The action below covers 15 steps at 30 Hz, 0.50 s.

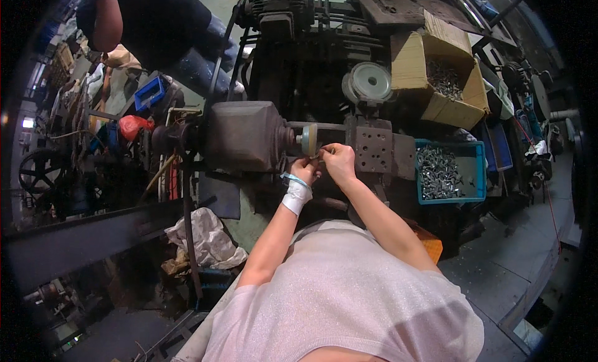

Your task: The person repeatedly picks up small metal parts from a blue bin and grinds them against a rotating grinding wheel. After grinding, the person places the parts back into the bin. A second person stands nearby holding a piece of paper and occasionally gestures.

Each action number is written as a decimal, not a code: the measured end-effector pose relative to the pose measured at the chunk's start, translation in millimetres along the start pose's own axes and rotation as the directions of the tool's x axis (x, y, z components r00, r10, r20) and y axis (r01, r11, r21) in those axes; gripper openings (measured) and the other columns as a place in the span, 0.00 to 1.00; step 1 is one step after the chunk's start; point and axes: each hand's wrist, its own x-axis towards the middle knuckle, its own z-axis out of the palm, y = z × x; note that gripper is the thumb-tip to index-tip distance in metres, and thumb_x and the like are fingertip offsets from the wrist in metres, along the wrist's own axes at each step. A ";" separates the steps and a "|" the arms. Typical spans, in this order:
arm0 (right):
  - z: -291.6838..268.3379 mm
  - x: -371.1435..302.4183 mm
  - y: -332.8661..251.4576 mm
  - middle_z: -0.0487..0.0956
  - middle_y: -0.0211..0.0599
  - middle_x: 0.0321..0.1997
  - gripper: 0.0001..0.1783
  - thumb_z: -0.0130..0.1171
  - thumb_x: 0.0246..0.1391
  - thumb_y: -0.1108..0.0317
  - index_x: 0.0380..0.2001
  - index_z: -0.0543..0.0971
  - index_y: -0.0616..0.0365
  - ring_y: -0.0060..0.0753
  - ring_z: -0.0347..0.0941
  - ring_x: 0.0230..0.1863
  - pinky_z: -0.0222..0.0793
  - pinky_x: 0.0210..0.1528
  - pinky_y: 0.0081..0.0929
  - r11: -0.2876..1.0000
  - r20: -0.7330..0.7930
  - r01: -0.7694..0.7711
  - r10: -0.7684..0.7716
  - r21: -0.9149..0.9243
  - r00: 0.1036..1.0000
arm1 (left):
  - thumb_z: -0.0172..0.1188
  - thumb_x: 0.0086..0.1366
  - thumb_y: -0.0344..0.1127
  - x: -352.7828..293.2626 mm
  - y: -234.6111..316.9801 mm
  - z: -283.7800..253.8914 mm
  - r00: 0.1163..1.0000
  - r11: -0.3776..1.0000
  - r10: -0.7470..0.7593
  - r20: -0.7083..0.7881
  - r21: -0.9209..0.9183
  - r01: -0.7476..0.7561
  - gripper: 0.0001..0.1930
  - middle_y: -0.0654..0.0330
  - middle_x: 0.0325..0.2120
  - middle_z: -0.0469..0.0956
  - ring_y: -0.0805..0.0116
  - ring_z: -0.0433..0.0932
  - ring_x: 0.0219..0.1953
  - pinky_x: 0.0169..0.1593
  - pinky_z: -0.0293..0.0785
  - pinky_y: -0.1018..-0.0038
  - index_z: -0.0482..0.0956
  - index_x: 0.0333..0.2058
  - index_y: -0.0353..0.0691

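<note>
A small grinding wheel, pale with a yellowish rim, sits on the spindle of a dark machine. Just below its rim, my left hand is closed in a pinch, with a white wrap and a light blue band at the wrist. My right hand comes in beside it from the right, its fingertips pinched together close to the left ones. Whatever lies between the fingers is too small and hidden to name. Further right, a teal bin holds many small shiny metal parts.
Left of the wheel is the bulky machine housing; to its right, a drilled metal block. Behind stand a round disc, a motor and a cardboard box of metal parts. Another person stands at the far left.
</note>
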 end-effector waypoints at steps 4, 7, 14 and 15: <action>-15.0 -15.3 -0.6 0.75 0.40 0.17 0.10 0.58 0.38 0.67 0.25 0.79 0.62 0.25 0.70 0.19 0.64 0.24 0.23 0.995 0.029 0.007 -0.010 0.104 1.000 | 0.50 0.57 0.31 -24.3 18.3 7.1 1.000 0.995 0.012 0.023 0.095 -0.014 0.05 0.64 0.21 0.73 0.80 0.68 0.17 0.18 0.62 0.85 0.73 0.28 0.37; -30.4 -28.8 -10.4 0.76 0.36 0.18 0.09 0.58 0.39 0.69 0.25 0.78 0.63 0.19 0.68 0.19 0.63 0.23 0.20 0.986 0.053 0.088 -0.096 0.143 0.994 | 0.51 0.58 0.35 -32.3 20.4 -3.2 0.981 0.992 -0.120 0.152 -0.028 0.125 0.08 0.65 0.22 0.73 0.80 0.67 0.17 0.18 0.60 0.85 0.72 0.31 0.37; -33.8 -32.9 -6.7 0.75 0.31 0.18 0.08 0.58 0.41 0.71 0.27 0.78 0.63 0.15 0.66 0.18 0.61 0.20 0.17 0.959 0.096 0.175 -0.200 0.223 0.975 | 0.54 0.57 0.41 -26.1 15.4 -17.1 0.925 0.952 -0.181 0.335 -0.178 0.251 0.10 0.64 0.22 0.74 0.79 0.67 0.18 0.17 0.61 0.84 0.73 0.30 0.40; -34.5 -33.8 -8.6 0.76 0.32 0.18 0.09 0.58 0.41 0.70 0.28 0.78 0.63 0.16 0.66 0.19 0.62 0.22 0.18 0.975 0.114 0.097 -0.121 0.199 0.986 | 0.54 0.57 0.40 -26.8 16.5 -14.7 0.949 0.973 -0.166 0.268 -0.114 0.203 0.09 0.65 0.22 0.74 0.80 0.68 0.18 0.18 0.61 0.84 0.73 0.30 0.40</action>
